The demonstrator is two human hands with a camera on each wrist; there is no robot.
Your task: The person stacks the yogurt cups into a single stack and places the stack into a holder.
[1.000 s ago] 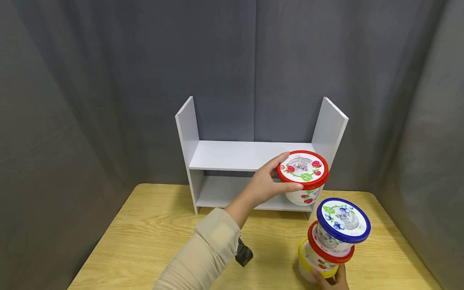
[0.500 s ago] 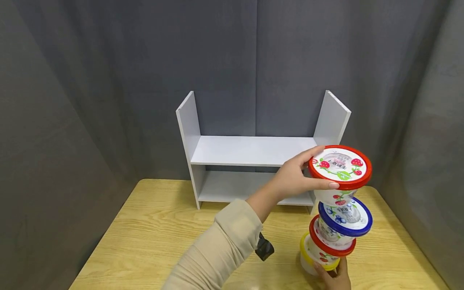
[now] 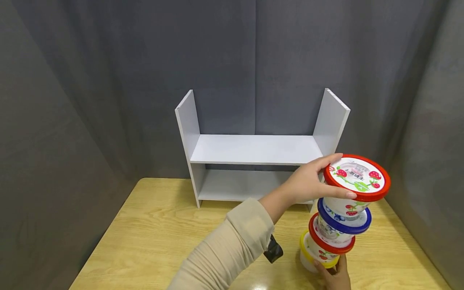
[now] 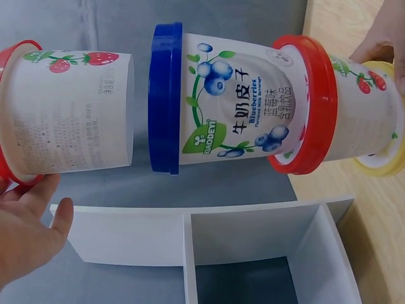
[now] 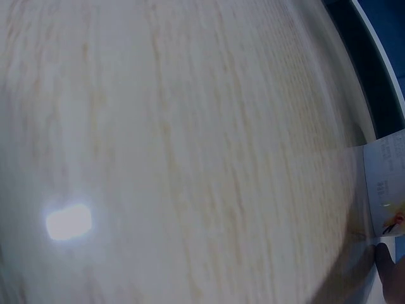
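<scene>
White two-tier panel shelf (image 3: 253,150) at the back of your pale wood bench (image 3: 145,225). In front of its right end, three round white tubs are stacked: yellow-lidded tub (image 3: 308,257) at bottom, red-lidded tub (image 3: 328,246) in the middle, blue-lidded tub (image 3: 341,228) on top. Left to do, I'd judge: seat the white strawberry tub (image 3: 357,177), just above the blue lid, not touching. Hands: your left hand (image 3: 306,181) grasps its red rim, thumb and fingers spread; your right hand (image 3: 336,278) grips the bottom tub.

Grey drapes (image 3: 224,60) behind and both sides; wood-grain table (image 3: 145,233) with bright glare (image 5: 68,221); white two-tier shelf (image 3: 250,149).
</scene>
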